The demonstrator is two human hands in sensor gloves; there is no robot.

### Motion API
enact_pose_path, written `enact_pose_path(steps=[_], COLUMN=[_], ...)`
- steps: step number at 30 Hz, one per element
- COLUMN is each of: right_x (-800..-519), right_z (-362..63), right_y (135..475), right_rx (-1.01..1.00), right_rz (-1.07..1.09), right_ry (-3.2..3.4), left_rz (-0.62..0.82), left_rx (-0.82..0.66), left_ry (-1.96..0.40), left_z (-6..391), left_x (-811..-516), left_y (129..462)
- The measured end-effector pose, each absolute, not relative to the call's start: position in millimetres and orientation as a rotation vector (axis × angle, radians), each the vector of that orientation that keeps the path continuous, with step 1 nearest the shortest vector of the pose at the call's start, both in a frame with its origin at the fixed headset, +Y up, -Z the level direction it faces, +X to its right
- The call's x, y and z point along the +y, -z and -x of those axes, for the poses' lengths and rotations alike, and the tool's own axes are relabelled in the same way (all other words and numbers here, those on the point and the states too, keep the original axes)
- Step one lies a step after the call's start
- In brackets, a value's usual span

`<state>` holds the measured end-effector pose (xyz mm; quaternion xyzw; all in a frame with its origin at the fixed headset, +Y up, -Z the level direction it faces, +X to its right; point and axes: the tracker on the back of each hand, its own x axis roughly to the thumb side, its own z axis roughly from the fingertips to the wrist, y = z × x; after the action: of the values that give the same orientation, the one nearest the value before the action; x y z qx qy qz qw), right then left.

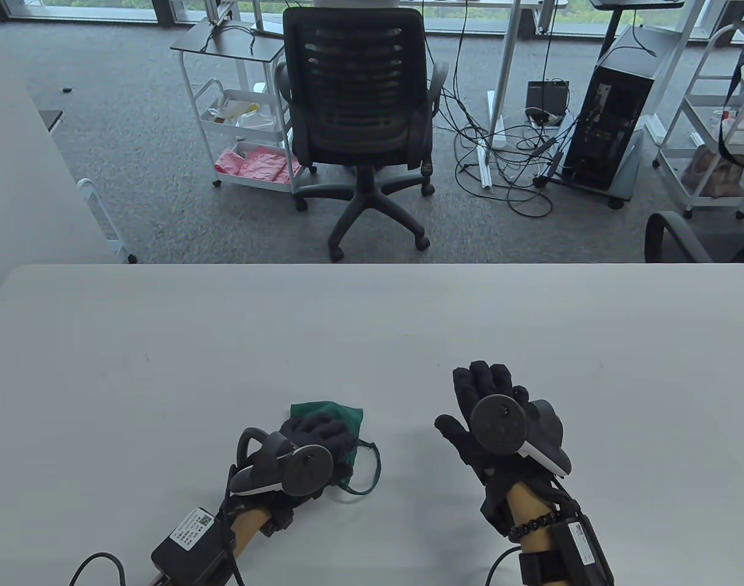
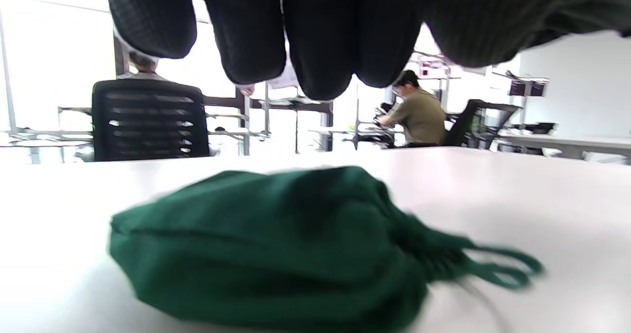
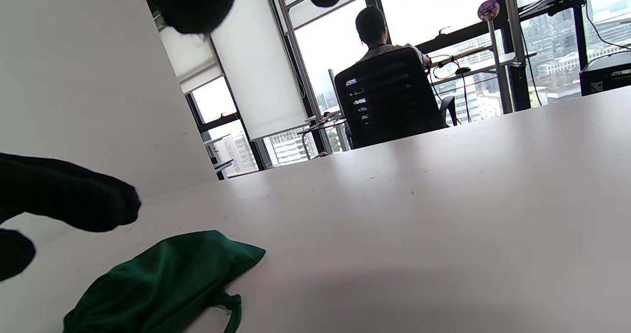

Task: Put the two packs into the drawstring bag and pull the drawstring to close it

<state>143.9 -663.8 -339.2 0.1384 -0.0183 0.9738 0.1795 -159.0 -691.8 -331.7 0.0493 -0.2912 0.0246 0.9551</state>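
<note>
**Green cloth bag lies cinched on the tabletop under the left hand**

The drawstring bag [image 1: 338, 421] is a soft, dark green woven pouch, plump and rounded, lying on its side on the smooth, matte white tabletop [image 1: 164, 342] near the front edge, left of centre. Its neck is gathered into tight pleats, and a thin green cord loop [image 1: 372, 470] trails from it toward the right across the tabletop. The packs cannot be seen.

The left hand [image 1: 314, 436], in a black knitted glove, hangs just above the bag with its fingers loosely bent and gripping nothing. The right hand [image 1: 491, 406] is well apart to the right, fingers straight and spread, released and holding nothing. A round black tracker sits on the back of each hand.
</note>
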Motion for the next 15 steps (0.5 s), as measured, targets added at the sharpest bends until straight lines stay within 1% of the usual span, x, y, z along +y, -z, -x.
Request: enact_pose_path(steps=[2,5,7,9,11,15], right_x=[-663.8,-663.7,-663.4,-663.5,-663.6,-662.2], right_z=[-143.9,-144.0,-144.8,-145.9,-147.7,-152.3], right_y=[339.1,338.9,338.7,338.8,339.0,338.4], right_rx=[-0.052,-0.059,-0.071,-0.084,-0.094,-0.130], right_rz=[-0.390,-0.385,-0.378,-0.373,-0.366,-0.354], right_ry=[-2.753,-2.763,-2.772,-2.775,-2.776,-2.777], left_rz=[-0.108,-0.140,-0.136,-0.121,-0.138,-0.098], left_rx=[-0.470,-0.350,-0.255,-0.193,-0.146,-0.097], left_ry=[-0.027,0.009,-0.001,-0.032,-0.055,0.001], left_z=[173.2,191.6,208.8,222.8,235.4,250.1], left_x=[-681.1,-670.0,-665.6,-667.1,-671.5,-677.0], left_y=[336.5,340.8,344.6,346.8,348.2,349.6])
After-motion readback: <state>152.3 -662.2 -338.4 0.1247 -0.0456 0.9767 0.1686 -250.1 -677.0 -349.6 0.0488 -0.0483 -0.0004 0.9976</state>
